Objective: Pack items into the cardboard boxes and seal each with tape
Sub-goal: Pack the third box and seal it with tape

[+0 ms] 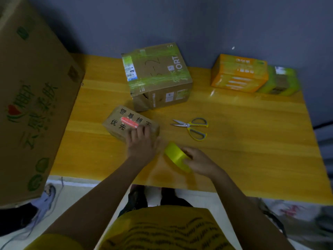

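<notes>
- Head view: the left hand [139, 141] reaches forward over the yellow table [252, 150], fingers straight and flat on the near end of the small cardboard box [126, 123], pressing it.
- At its 3 o'clock, the right hand [198, 162] curls around the green tape roll [176, 156], thumb on the roll's side, forearm angled in from 5 o'clock.
- Scissors [192, 126] lie open at 1 o'clock from the roll.
- A taped large box [158, 76] sits at 12 o'clock of the small one; an orange box [239, 75] sits at 2 o'clock, well apart.
</notes>
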Motion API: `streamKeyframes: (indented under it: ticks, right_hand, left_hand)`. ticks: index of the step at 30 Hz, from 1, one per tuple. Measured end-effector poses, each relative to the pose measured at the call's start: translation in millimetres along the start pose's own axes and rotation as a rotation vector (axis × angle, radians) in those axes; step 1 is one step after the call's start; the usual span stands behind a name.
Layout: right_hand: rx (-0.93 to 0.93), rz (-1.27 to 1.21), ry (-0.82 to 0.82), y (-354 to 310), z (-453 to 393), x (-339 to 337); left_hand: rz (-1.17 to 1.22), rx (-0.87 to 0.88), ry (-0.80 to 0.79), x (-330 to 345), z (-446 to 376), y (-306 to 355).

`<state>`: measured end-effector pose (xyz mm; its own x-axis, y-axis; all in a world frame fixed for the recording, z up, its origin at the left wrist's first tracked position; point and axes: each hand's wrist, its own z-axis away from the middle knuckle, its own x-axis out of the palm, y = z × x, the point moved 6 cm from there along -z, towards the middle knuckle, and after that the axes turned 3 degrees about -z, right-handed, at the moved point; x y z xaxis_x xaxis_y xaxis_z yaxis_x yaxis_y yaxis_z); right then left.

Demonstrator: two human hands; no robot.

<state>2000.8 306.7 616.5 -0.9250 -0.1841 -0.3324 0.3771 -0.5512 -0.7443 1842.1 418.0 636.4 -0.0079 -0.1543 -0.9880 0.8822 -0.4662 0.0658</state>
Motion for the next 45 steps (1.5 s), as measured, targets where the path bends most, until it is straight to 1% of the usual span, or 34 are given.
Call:
streamKeyframes:
  ticks: [2,4,5,6,8,9,10,12,13,14,15,16,17,18,19,21,23,26,28,29,31,34,38,39,41,43,44,45]
  right_hand:
    - [-0.050,0.424,0.104,-3,-2,0]
    - [-0.020,0.774,0.189,-8,-8,5]
    - [0.018,0.870,0.209,-7,-12,7]
    - [0.062,0.915,0.217,-4,-16,11]
    - [0.161,0.958,0.199,2,-21,24]
    - [0.194,0.945,0.228,3,-23,29]
    - [0.176,0.877,0.317,-3,-23,34]
    - [0.017,0.553,0.624,-23,-24,44]
    - [-0.030,0.296,0.769,-31,-25,50]
    - [-0.011,-0.016,0.836,-34,-30,56]
    - [0.058,-0.367,0.792,-37,-40,66]
    - [0.138,-0.727,0.692,-41,-52,82]
    - [0.183,-1.037,0.608,-46,-63,97]
    - [0.191,-1.243,0.582,-50,-69,105]
    - [0.188,-1.348,0.612,-54,-71,107]
    - [0.186,-1.413,0.735,-47,-69,108]
    - [0.164,-1.339,0.869,-36,-64,108]
    - [0.127,-1.097,1.090,-28,-59,101]
    - [0.053,-1.000,1.227,-26,-53,89]
    - [0.001,-0.944,1.265,-26,-51,81]
    - [-0.053,-0.840,1.249,-28,-46,67]
    - [0.007,-0.751,1.147,-25,-46,62]
    - [0.143,-0.820,1.006,-27,-73,81]
    - [0.152,-0.803,0.973,-30,-79,84]
    - [0.171,-0.596,0.896,-38,-83,81]
    - [0.235,-0.244,0.847,-38,-76,72]
    - [0.229,-0.147,0.876,-41,-68,67]
    - [0.183,-0.132,0.949,-48,-58,64]
  left_hand:
    - [0.090,0.016,0.026,-13,-17,-17]
    - [0.152,-0.001,0.021,-22,-31,-37]
    - [0.161,-0.007,0.039,-24,-36,-49]
    - [0.162,-0.017,0.070,-25,-42,-62]
    - [0.157,-0.023,0.129,-27,-52,-86]
    - [0.172,-0.033,0.138,-27,-60,-98]
    - [0.198,-0.046,0.114,-26,-67,-109]
    - [0.263,-0.056,-0.011,-18,-78,-126]
    - [0.313,-0.043,-0.081,-14,-80,-130]
    - [0.375,-0.023,-0.146,-9,-79,-132]
    - [0.439,-0.004,-0.198,-5,-77,-133]
    - [0.494,0.008,-0.230,-2,-73,-133]
    - [0.529,0.013,-0.237,-1,-70,-133]
    - [0.545,0.015,-0.235,0,-69,-134]
    - [0.549,0.012,-0.228,0,-69,-134]
    - [0.555,0.010,-0.224,2,-67,-137]
    - [0.552,0.012,-0.227,5,-65,-140]
    - [0.481,0.012,-0.207,9,-59,-142]
    - [0.415,-0.004,-0.180,9,-58,-140]
    - [0.397,-0.013,-0.178,9,-58,-140]
    - [0.401,-0.012,-0.175,9,-59,-141]
    - [0.445,-0.022,-0.170,9,-58,-143]
    - [0.468,-0.019,-0.173,10,-59,-143]
    - [0.469,-0.020,-0.171,11,-60,-143]
    - [0.465,-0.027,-0.167,11,-60,-144]
    - [0.464,-0.030,-0.167,10,-59,-143]
    - [0.467,-0.029,-0.168,9,-58,-142]
    - [0.471,-0.030,-0.169,9,-56,-141]
